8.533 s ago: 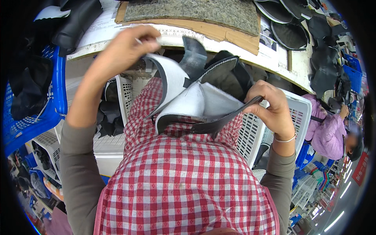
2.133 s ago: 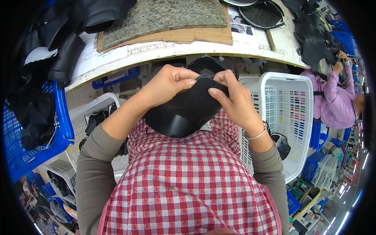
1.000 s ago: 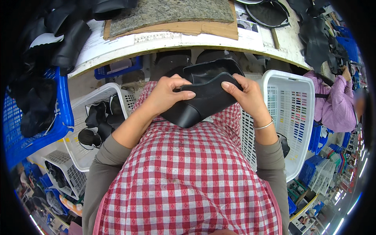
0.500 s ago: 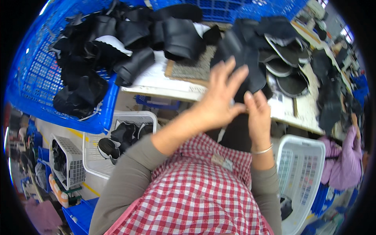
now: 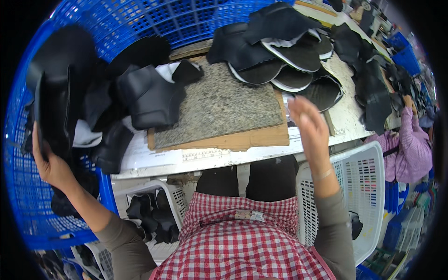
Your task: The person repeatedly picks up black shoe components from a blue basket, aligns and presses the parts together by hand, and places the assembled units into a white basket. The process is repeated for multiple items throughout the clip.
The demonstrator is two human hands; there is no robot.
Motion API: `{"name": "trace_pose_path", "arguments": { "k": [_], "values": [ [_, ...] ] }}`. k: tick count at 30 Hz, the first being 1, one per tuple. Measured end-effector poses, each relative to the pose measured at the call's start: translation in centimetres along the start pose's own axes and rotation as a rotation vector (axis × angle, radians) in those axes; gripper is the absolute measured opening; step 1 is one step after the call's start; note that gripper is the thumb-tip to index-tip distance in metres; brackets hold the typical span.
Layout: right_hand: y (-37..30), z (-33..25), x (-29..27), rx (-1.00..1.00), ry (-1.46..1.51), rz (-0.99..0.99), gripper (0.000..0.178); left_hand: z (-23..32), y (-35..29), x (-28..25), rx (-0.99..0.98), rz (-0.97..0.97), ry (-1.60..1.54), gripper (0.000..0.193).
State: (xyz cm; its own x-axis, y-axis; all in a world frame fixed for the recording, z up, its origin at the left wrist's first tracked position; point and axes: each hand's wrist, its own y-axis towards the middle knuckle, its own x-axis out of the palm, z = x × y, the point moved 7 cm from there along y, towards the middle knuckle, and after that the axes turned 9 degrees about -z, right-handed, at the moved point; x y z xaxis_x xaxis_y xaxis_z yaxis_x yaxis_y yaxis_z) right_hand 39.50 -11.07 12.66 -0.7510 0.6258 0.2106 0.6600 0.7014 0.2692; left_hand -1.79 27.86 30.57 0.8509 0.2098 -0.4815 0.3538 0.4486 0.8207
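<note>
At the far left, my left hand [image 5: 55, 169] grips the lower edge of a black leather shoe upper [image 5: 63, 93], its fingers outside and thumb inside. The piece is upright over a blue basket with other black pieces. My right hand [image 5: 311, 133] is over the table's front edge, slightly blurred, its fingers stretched upward with nothing visible in them. It is closest to a stack of black shoe uppers with white edging [image 5: 291, 58]. Between the hands, a speckled grey slab [image 5: 228, 100] rests on a brown board [image 5: 261, 136].
A blue basket [image 5: 28, 228] lines the left side, and another blue crate [image 5: 186, 18] stands behind the table. White baskets [image 5: 373, 186] flank my legs below the table. More black pieces [image 5: 371, 88] lie at the right, near a person in a pink checked shirt [image 5: 410, 144].
My hands were together before a black piece over the table. My left hand has swung far left with a black upper; my right has stayed at the right. The view has shifted, showing the slab.
</note>
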Motion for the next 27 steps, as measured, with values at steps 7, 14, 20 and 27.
{"name": "trace_pose_path", "arguments": {
  "k": [7, 14, 20, 27],
  "values": [
    [23.4, -0.8, -7.6, -0.254, -0.28, 0.142, 0.055, -2.8, -2.4, 14.2, -0.098, -1.097, 0.645, 0.062],
    [24.4, -0.2, -7.9, -0.162, -0.4, 0.447, 0.031, 23.2, 0.2, 4.4, 0.346, -0.343, -0.431, 0.035],
    [6.9, 2.4, 0.1, -0.312, -0.523, 0.164, 0.048, 29.8, -4.5, 5.0, 0.677, -0.419, -0.563, 0.04],
    [-0.7, 3.2, 3.4, -0.08, -0.174, -0.038, 0.043, 31.0, -5.6, 4.4, 0.71, -0.353, -0.591, 0.048]
  ]
}}
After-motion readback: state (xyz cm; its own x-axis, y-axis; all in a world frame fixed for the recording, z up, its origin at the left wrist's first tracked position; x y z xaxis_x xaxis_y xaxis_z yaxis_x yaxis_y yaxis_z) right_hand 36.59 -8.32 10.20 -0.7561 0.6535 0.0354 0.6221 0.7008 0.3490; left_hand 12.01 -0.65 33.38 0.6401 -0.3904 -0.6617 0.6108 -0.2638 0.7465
